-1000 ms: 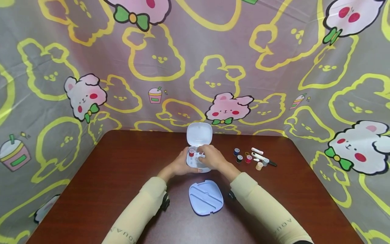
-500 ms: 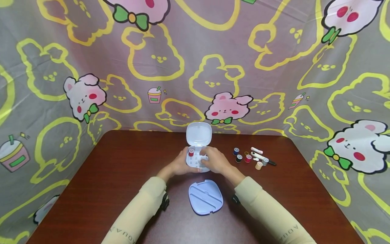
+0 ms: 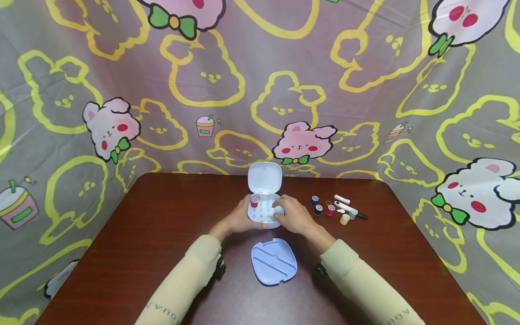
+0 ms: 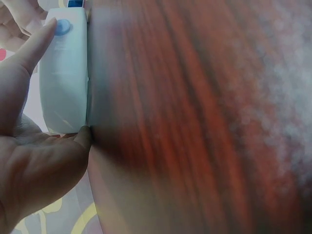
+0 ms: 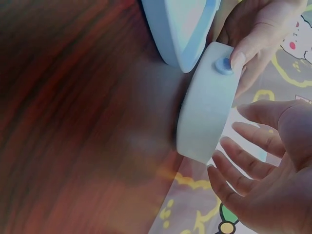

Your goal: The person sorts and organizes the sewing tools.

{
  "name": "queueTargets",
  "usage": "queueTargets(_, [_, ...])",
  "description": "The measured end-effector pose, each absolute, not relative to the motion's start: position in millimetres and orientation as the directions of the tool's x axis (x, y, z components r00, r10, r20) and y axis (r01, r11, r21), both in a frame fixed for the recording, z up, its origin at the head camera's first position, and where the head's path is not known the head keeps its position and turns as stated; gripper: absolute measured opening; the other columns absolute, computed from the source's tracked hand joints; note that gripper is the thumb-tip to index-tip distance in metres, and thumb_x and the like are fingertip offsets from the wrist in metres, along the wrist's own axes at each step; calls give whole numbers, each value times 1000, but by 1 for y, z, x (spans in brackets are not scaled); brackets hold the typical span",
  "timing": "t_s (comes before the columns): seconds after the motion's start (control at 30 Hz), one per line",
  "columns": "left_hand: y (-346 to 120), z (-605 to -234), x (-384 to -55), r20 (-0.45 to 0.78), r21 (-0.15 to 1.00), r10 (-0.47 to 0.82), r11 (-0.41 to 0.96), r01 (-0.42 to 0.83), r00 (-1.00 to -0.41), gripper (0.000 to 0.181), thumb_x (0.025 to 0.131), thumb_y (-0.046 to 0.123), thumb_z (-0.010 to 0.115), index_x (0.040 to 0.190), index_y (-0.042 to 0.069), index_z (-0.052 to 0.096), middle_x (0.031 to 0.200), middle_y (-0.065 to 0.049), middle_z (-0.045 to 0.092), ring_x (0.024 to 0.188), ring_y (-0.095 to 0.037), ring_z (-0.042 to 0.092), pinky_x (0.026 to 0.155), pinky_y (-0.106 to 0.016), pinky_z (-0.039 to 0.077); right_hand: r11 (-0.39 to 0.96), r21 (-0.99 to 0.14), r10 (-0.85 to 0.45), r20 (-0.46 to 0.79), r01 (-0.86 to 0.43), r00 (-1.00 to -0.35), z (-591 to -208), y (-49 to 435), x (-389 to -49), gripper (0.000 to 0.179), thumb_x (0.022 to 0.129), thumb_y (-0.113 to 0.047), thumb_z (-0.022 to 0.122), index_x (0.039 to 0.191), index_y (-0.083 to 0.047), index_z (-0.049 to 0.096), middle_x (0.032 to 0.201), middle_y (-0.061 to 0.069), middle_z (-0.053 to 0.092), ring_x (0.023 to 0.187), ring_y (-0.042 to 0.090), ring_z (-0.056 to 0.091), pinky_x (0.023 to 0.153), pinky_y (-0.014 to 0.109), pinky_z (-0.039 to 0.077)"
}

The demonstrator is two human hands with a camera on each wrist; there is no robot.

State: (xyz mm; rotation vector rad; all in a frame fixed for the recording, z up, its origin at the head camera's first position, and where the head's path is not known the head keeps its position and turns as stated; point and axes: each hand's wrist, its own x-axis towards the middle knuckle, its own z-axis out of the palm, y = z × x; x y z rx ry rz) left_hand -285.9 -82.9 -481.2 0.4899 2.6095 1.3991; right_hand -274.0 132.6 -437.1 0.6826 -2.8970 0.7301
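A small white case [image 3: 262,213] stands open on the table, its lid [image 3: 265,177] tipped up at the back and rows of little pegs inside. One red thread spool [image 3: 254,203] sits upright in its back left corner. My left hand [image 3: 239,218] grips the case by its left side, and the left wrist view has the thumb on the blue button [image 4: 63,27] at the front. At the right edge, my right hand [image 3: 295,217] holds nothing visible; its fingers [image 5: 243,153] are spread and nearly straight in the right wrist view, the tips close to the case.
A flat light-blue tray [image 3: 274,262] with diagonal grooves lies in front of the case. To the right are blue [image 3: 314,201], black [image 3: 318,210], pinkish-red [image 3: 330,210], beige [image 3: 345,219] and grey spools [image 3: 353,214], beside slim white pieces [image 3: 342,199]. A patterned cloth hangs behind the table.
My right hand has drawn back from over the pegs to the right edge of the case, uncovering more of them. The left hand keeps its grip in the same place.
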Motion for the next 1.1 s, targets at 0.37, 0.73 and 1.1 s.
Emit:
queueTargets(0.37, [-83, -480, -285, 30, 835, 356, 505, 219, -934, 112, 69, 34, 96, 153, 6, 28, 139, -18, 46, 120, -30, 49, 104, -50, 41, 784, -452, -393, 172, -426, -904, -441, 141, -267, 26, 90, -15, 77, 115, -8, 74, 124, 11, 65, 110, 28, 63, 89, 47, 56])
queueTargets(0.73, [-82, -482, -285, 33, 827, 339, 519, 216, -940, 112, 69, 34, 96, 153, 5, 28, 137, -17, 48, 119, -28, 50, 104, -50, 41, 789, -422, -389, 221, -447, -894, -442, 152, -262, 25, 88, -15, 77, 113, -8, 75, 117, 7, 67, 105, 26, 65, 86, 50, 55])
queueTargets(1.1, [-83, -481, -283, 20, 828, 329, 523, 200, -944, 114, 68, 35, 96, 154, 5, 28, 138, -18, 48, 121, -29, 49, 107, -50, 40, 777, -426, -402, 230, -463, -886, -446, 167, -259, 23, 89, -16, 78, 110, -7, 75, 110, 6, 67, 104, 27, 65, 90, 50, 54])
